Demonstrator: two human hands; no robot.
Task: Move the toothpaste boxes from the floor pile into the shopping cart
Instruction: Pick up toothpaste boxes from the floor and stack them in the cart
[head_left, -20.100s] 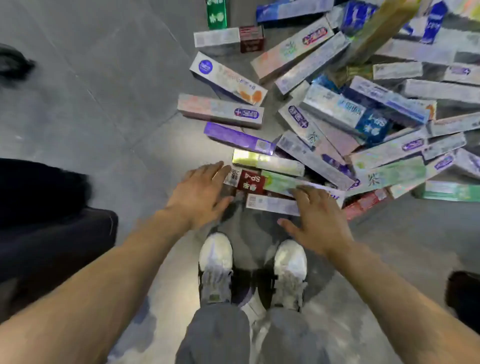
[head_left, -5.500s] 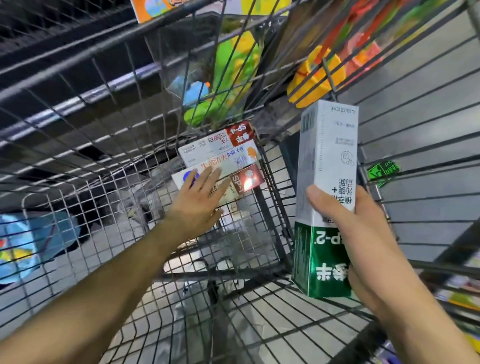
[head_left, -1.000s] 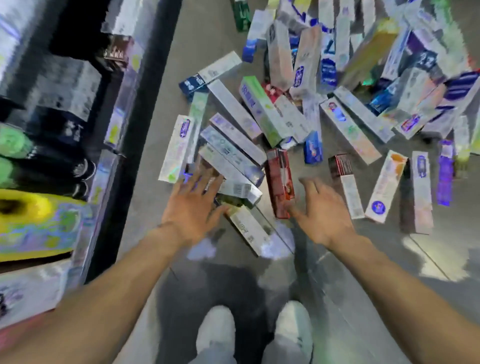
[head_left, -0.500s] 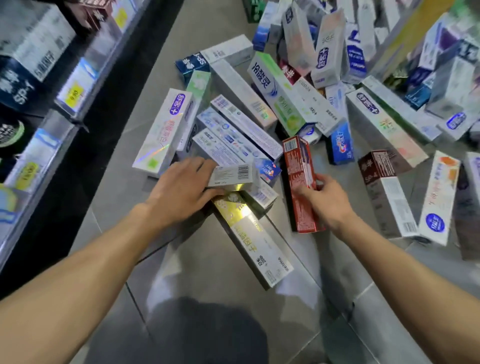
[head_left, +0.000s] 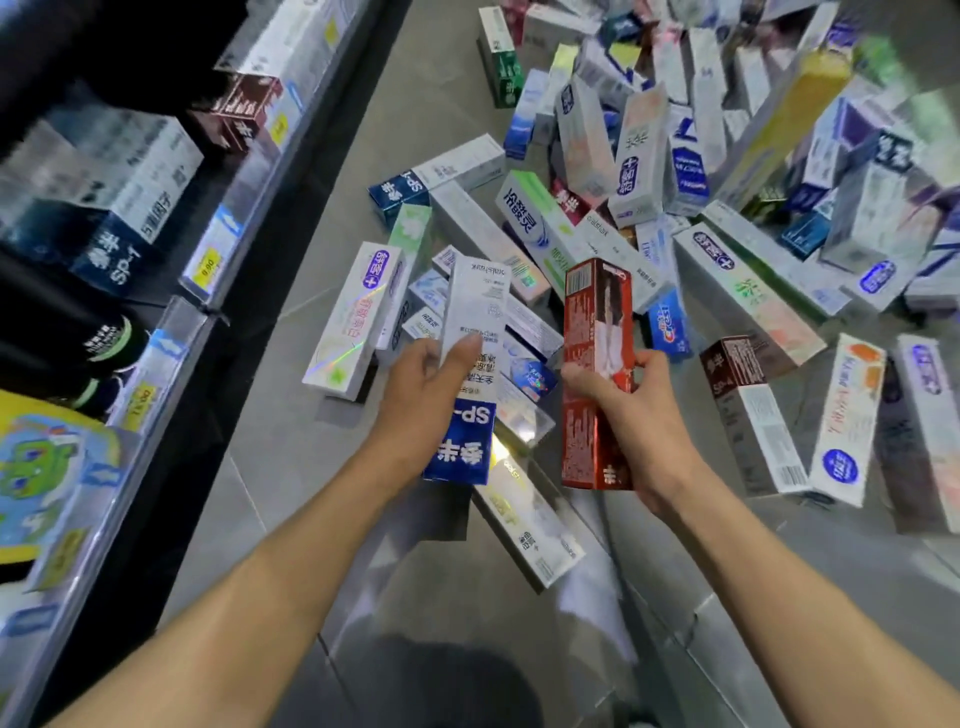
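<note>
The left hand (head_left: 421, 395) grips a white and blue box (head_left: 470, 374), thumb across its front. Just beside it, the right hand (head_left: 631, 415) grips a red box (head_left: 597, 374). Beyond both hands the pile (head_left: 675, 208) covers the floor (head_left: 441, 88); shelves (head_left: 156, 260) stand left of them.

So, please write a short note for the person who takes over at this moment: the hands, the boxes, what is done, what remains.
Left hand holds a white and blue box, lifted off the floor.
Right hand holds a red box, also lifted.
The floor pile is still large, beside the shelf.
The shopping cart is out of view.
Done: two boxes picked up.
Left: carry them to the cart, then return for the rest.
</note>
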